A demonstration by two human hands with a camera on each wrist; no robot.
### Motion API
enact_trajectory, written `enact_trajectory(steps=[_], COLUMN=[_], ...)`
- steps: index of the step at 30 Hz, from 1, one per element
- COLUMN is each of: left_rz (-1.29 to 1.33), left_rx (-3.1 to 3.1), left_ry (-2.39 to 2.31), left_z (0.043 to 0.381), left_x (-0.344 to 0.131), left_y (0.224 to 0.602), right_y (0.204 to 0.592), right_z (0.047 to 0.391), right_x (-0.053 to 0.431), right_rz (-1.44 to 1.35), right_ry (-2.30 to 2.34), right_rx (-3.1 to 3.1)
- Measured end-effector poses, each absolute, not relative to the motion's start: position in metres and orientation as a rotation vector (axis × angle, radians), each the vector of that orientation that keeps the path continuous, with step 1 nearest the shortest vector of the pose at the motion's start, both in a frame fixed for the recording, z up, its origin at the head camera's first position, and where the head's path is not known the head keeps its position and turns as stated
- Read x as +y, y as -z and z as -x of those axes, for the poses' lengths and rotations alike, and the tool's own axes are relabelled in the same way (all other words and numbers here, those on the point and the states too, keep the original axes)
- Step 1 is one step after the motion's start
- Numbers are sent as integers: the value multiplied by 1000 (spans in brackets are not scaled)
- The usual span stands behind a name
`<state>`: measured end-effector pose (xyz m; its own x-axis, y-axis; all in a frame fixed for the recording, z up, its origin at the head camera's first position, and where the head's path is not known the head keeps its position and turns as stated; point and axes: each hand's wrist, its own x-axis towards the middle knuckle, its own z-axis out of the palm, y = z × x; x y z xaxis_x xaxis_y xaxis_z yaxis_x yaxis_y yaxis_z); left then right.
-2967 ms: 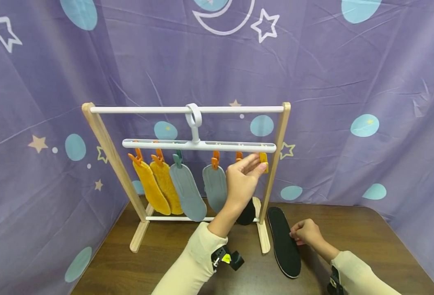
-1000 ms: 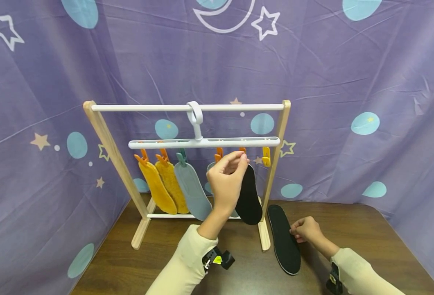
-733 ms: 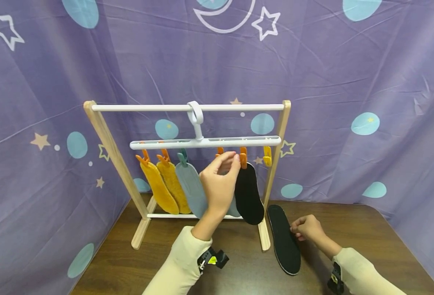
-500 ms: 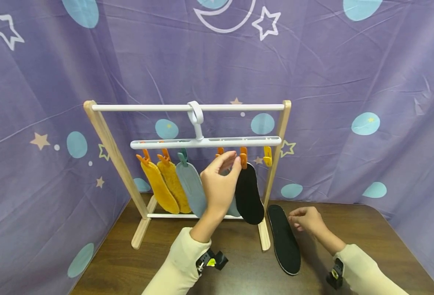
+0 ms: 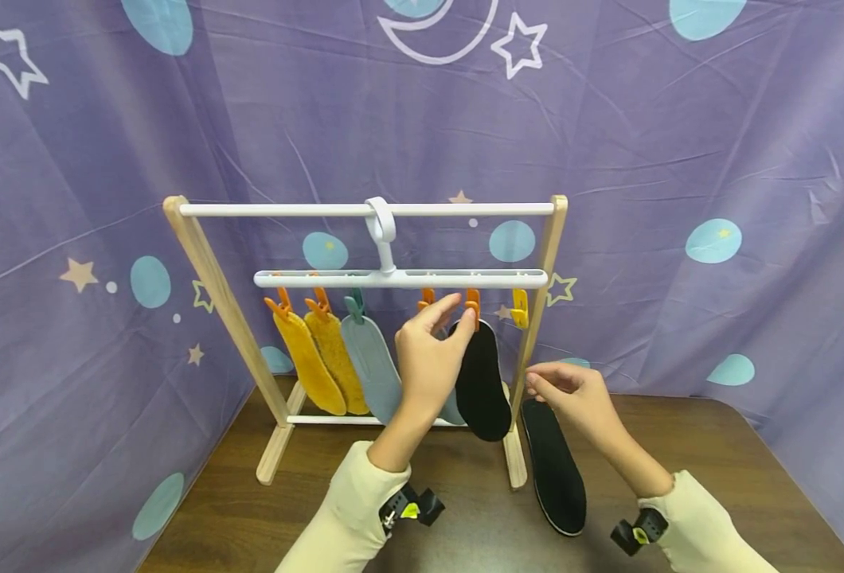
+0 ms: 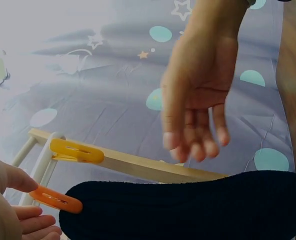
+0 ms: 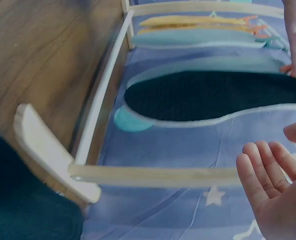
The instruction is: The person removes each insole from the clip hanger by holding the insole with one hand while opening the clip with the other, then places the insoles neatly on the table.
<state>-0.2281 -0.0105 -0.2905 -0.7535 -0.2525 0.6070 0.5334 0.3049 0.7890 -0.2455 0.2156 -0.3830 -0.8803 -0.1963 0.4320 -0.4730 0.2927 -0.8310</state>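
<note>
My left hand (image 5: pixel 425 358) is up at the hanger's right half, its thumb touching the orange clip (image 6: pixel 57 199) that carries a hanging black insole (image 5: pixel 482 382). Its other fingers are extended beside that clip. My right hand (image 5: pixel 580 398) is in the air by the rack's right post, fingers loosely bent and nothing in them. Below it a second black insole (image 5: pixel 556 477) lies flat on the table. A yellow clip (image 5: pixel 520 309) hangs with nothing in it at the hanger's right end. Behind my left hand, a grey insole (image 7: pixel 248 64) is mostly hidden.
The white hanger (image 5: pixel 322 278) hooks over the top bar of a wooden rack (image 5: pixel 210 294). On its left half hang two yellow insoles (image 5: pixel 307 362) and a grey insole (image 5: pixel 372 362). A patterned purple curtain (image 5: pixel 680 159) stands behind the brown table (image 5: pixel 680 446).
My left hand has moved left from the yellow clip to the orange clip above the black insole. My right hand has left the insole on the table and risen toward the right post.
</note>
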Motion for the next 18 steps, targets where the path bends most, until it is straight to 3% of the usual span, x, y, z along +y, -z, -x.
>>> enact_trajectory(steps=[18], left_rz=[291], left_rx=[-1963], left_ry=[1545], left_z=[230], left_x=[-7], left_y=[285], right_y=[377], right_z=[248], right_x=[186], right_rz=[-706], right_ry=[-1603], right_rx=[-2339])
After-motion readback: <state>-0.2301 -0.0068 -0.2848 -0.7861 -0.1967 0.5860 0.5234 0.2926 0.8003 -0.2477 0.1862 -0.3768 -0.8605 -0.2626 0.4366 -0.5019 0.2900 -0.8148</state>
